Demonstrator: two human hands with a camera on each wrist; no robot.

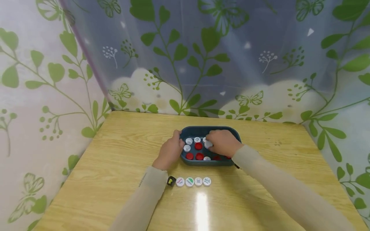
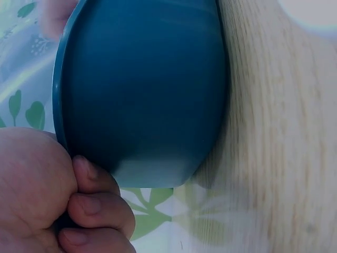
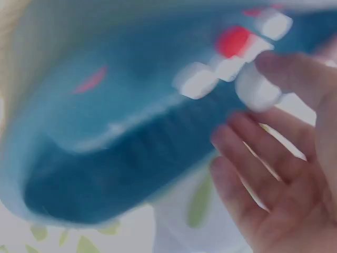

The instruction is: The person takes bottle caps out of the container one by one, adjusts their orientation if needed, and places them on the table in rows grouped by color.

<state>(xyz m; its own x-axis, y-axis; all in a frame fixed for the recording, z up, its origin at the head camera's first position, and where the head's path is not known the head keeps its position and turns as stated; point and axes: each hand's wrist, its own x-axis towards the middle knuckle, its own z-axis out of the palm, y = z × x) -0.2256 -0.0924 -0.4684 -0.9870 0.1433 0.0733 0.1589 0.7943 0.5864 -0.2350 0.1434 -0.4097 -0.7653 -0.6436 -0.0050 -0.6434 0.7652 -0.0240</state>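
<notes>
A dark blue oblong tray (image 1: 210, 162) holds several white caps (image 1: 189, 141) with printed pictures and several red caps (image 1: 199, 156). At its left end my left hand (image 1: 168, 150) grips the rim. The left wrist view shows curled fingers (image 2: 100, 211) by the tray's end wall (image 2: 142, 95). My right hand (image 1: 224, 142) reaches into the tray from the right and pinches a white cap (image 3: 256, 90) between thumb and finger. Its other fingers are spread in the right wrist view. This hand and forearm hide part of the tray's right side.
In front of the tray, a short row of white caps (image 1: 189, 182) with coloured pictures lies on the wooden table (image 1: 130, 138). A small black piece with a yellow mark (image 1: 171, 181) sits at the left cuff. Leaf-patterned curtains (image 1: 179, 64) stand behind the table and at its sides.
</notes>
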